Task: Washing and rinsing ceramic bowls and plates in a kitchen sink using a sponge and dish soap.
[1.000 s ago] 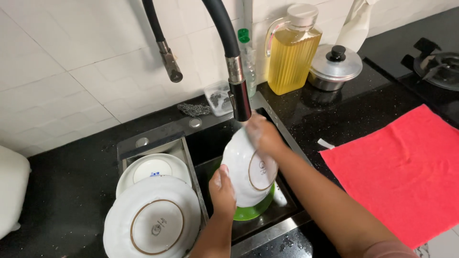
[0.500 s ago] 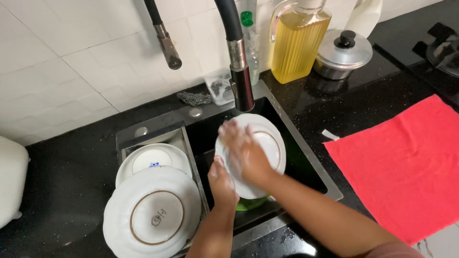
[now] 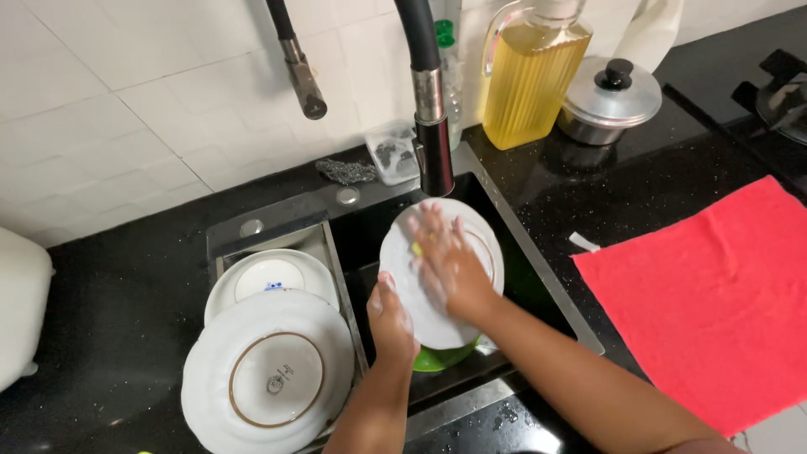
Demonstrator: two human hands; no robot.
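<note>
A white plate is tilted over the black sink, right under the black faucet. My left hand grips the plate's lower left rim. My right hand lies flat on the plate's face, fingers spread, with a small yellow-green scrubber showing under the fingers. A green bowl sits in the sink below the plate, mostly hidden by it.
Two white plates lie face down in the rack left of the sink. A red cloth covers the counter at right. Behind stand an oil jug, a lidded steel pot, steel wool and a second spray hose.
The plate has turned from edge-on to flatter and facing up. My right hand moved from its upper rim onto its face and slid across it. My left hand stays at the lower rim.
</note>
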